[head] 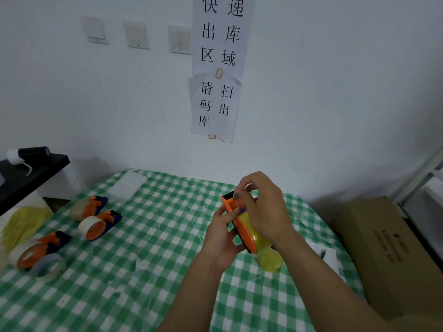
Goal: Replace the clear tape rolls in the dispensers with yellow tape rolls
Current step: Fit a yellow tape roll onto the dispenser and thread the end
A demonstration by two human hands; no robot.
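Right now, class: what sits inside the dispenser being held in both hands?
A yellow tape roll sits in the orange dispenser. The right hand covers its upper part, so that portion cannot be seen.

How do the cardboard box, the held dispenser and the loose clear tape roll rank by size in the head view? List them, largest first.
1. cardboard box, clearly largest.
2. held dispenser, though raised nearer the camera, so unsure.
3. loose clear tape roll.
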